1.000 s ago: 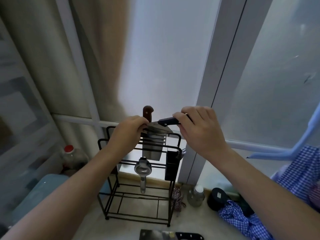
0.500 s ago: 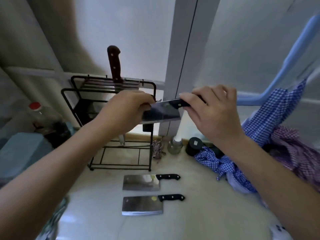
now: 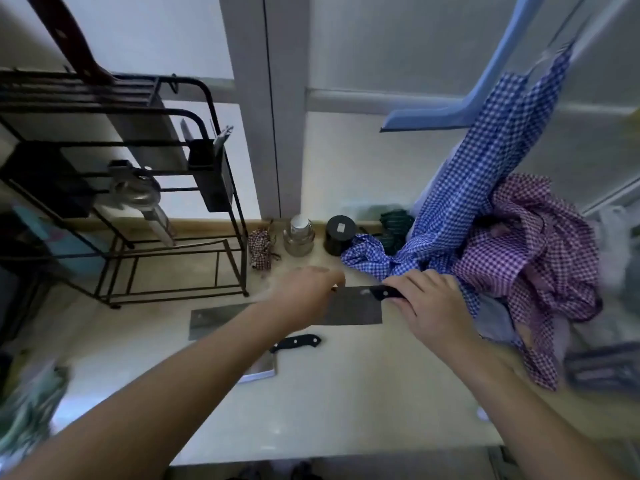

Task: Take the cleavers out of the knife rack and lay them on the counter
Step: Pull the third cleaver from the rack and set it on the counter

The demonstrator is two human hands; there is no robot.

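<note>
Counter (image 3: 346, 393): both hands on cleaver (image 3: 353, 308).

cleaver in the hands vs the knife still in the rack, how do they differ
The held cleaver has a black riveted handle; the rack knife has a reddish-brown one. The cleaver lies level over the counter, gripped by the right hand and steadied by the left hand; the rack knife stands handle-up, untouched.

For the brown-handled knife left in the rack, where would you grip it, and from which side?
Grip the brown handle, the only part standing clear above the rack, and come from above. Its blade sits down in the slots, so lifting it straight up looks safest.
</note>
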